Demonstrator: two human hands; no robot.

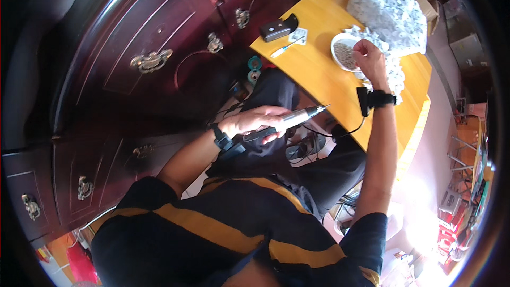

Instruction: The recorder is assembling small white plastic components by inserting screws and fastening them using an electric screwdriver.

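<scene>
My left hand [261,121] is wrapped round a grey and black electric screwdriver [297,119], its thin bit pointing right toward the table edge. Over a white bowl [334,53] my right hand [370,58] is closed, fingertips together at the bowl's right side. Whatever those fingers pinch is too small to make out. Many tiny greyish pieces [344,53], perhaps screws, fill the bowl. Small white parts [394,74] lie in a heap beside the bowl and under my right wrist.
The yellow wooden table [319,18] carries a big clear bag of white parts [390,13], a black case [279,28] and a small blue-white screwdriver [287,48]. A dark red cabinet [122,90] stands on the left. A black cable [345,134] hangs from my right wrist.
</scene>
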